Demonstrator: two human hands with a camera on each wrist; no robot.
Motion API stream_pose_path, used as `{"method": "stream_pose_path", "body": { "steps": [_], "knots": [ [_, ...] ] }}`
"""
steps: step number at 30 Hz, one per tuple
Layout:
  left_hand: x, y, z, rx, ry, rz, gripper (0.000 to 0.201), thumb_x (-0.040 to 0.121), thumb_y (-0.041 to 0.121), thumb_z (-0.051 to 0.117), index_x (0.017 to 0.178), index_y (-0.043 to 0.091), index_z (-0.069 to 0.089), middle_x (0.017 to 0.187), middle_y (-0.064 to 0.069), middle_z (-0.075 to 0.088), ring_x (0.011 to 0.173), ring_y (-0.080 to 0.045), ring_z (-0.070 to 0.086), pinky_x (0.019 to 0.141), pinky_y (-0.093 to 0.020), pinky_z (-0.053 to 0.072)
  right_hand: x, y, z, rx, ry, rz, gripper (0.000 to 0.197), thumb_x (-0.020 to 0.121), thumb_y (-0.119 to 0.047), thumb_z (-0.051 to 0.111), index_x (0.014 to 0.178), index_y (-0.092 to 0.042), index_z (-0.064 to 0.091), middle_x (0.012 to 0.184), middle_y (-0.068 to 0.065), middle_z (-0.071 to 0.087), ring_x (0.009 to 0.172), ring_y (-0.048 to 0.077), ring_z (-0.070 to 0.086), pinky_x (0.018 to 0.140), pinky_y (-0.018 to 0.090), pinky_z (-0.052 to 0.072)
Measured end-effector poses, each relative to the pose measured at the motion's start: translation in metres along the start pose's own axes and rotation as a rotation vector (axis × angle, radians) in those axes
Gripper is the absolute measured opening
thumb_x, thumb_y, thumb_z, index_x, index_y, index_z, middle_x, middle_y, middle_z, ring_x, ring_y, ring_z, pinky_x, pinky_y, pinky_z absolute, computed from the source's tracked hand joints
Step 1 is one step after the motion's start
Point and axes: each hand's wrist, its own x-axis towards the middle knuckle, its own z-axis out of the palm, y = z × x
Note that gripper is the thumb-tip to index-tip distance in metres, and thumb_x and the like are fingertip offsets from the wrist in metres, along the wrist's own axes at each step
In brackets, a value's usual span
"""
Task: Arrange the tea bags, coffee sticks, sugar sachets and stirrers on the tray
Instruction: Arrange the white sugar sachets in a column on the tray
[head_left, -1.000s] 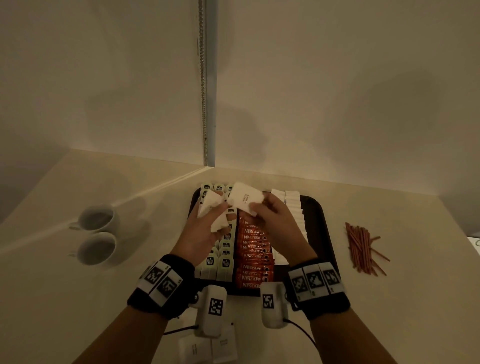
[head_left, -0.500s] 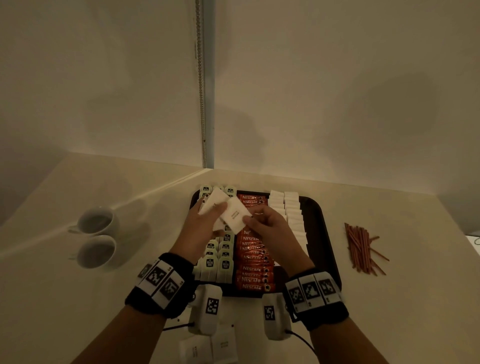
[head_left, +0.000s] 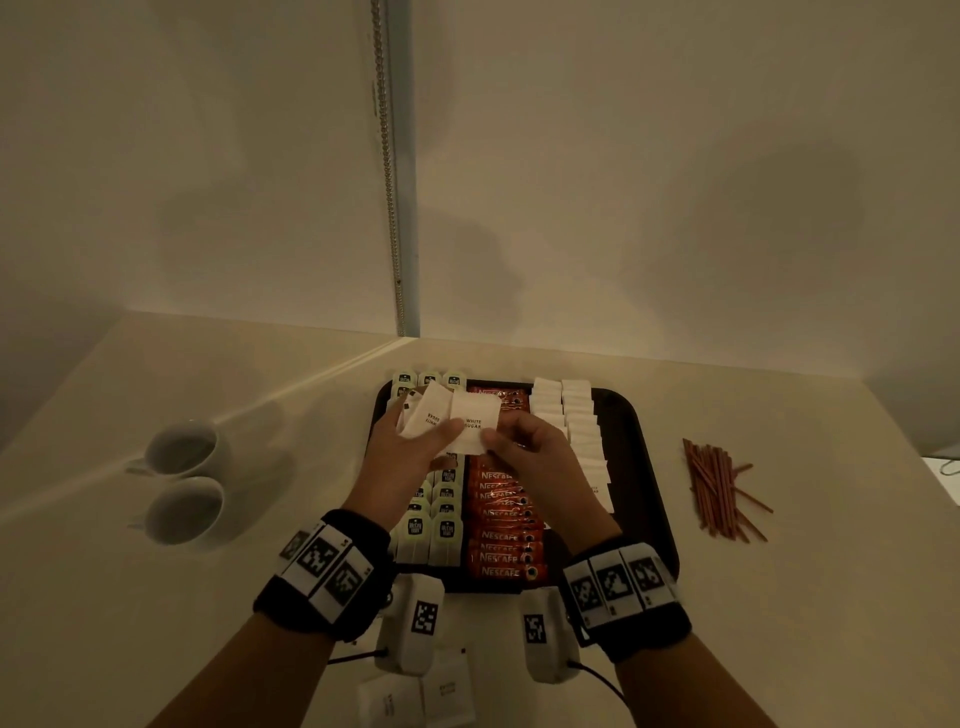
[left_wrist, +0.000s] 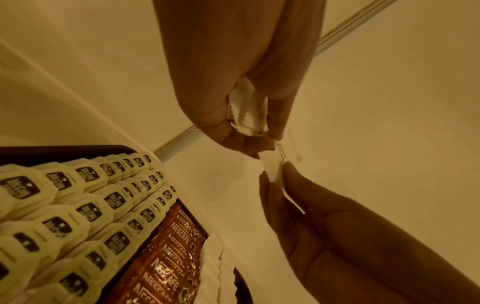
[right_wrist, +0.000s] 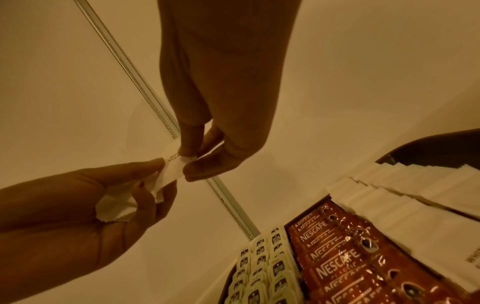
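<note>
Left hand: the left hand (head_left: 402, 457) hovers over the 11 o'clock part of the tray, fingers curled round a small bunch of sugar sachets (head_left: 427, 415); the left wrist view shows their crinkled edges (left_wrist: 248, 109) gripped between thumb and fingers.
Right hand: the right hand (head_left: 540, 462), just to the 3 o'clock side of the left, pinches one white sugar sachet (head_left: 474, 423) at its lower edge between thumb and fingertips (right_wrist: 189, 144).
Held sachet: printed "WHITE SUGAR", it overlaps the left hand's bunch and touches it; both hands meet on it above the tray.
Tray: a dark tray (head_left: 631, 457) sits at 12 o'clock from the person, on a pale counter (head_left: 779, 597).
Tea bags: pale green tea bags (head_left: 431, 535) stand in rows along the tray's 9 o'clock side.
Coffee sticks: red Nescafe coffee sticks (head_left: 501, 525) fill the middle column, just beside the tea bags.
Sachets on tray: white sugar sachets in rows (head_left: 574, 415) overlap along the 3 o'clock side of the coffee sticks.
Stirrers: a loose heap of red-brown stirrers (head_left: 717, 488) lies on the counter at 3 o'clock, apart from the tray.
Loose sachets: two more sachets (head_left: 415, 696) lie on the counter at 6 o'clock, between the forearms.
Cups: two white cups (head_left: 182, 483) stand at 9 o'clock, well apart from the tray.
</note>
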Motion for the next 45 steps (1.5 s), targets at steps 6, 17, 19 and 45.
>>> {"method": "stream_pose_path", "body": {
  "steps": [6,17,19,45],
  "knots": [
    [-0.001,0.005,-0.004,-0.327,-0.070,-0.112,0.024,0.098,0.015,0.040,0.109,0.016,0.061,0.096,-0.011,0.071,0.083,-0.023,0.066,0.054,-0.026,0.055,0.000,0.005,-0.033,0.026,0.069,0.019,0.006,0.089,-0.008,0.057,0.089,-0.010,0.062,0.095,0.004,0.068,0.091,0.020,0.068,0.078,0.032,0.057],
    [0.002,-0.001,-0.007,-0.492,-0.075,-0.187,0.033,0.099,0.024,0.032,0.115,0.013,0.059,0.093,-0.010,0.072,0.076,-0.021,0.067,0.051,-0.024,0.055,-0.006,0.106,-0.148,-0.730,0.456,0.260,0.021,0.091,-0.012,0.057,0.110,-0.006,0.063,0.110,0.012,0.065,0.104,0.027,0.058,0.091,0.036,0.044],
    [0.002,-0.001,-0.007,-0.513,-0.069,-0.199,0.036,0.099,0.025,0.033,0.122,0.010,0.055,0.097,-0.012,0.070,0.076,-0.022,0.068,0.050,-0.024,0.055,-0.005,0.113,-0.153,-0.793,0.455,0.286,0.022,0.090,-0.012,0.057,0.111,-0.006,0.063,0.112,0.013,0.064,0.105,0.028,0.057,0.092,0.037,0.042],
    [-0.007,-0.004,0.003,-0.024,-0.013,-0.074,0.019,0.090,0.014,0.061,0.106,0.024,0.063,0.101,-0.004,0.069,0.089,-0.019,0.066,0.055,-0.026,0.051,0.020,-0.027,-0.008,-0.632,-0.099,-0.273,0.027,0.090,-0.032,0.059,0.113,-0.020,0.064,0.096,-0.015,0.061,0.084,-0.007,0.055,0.071,0.004,0.043]
  ]
}}
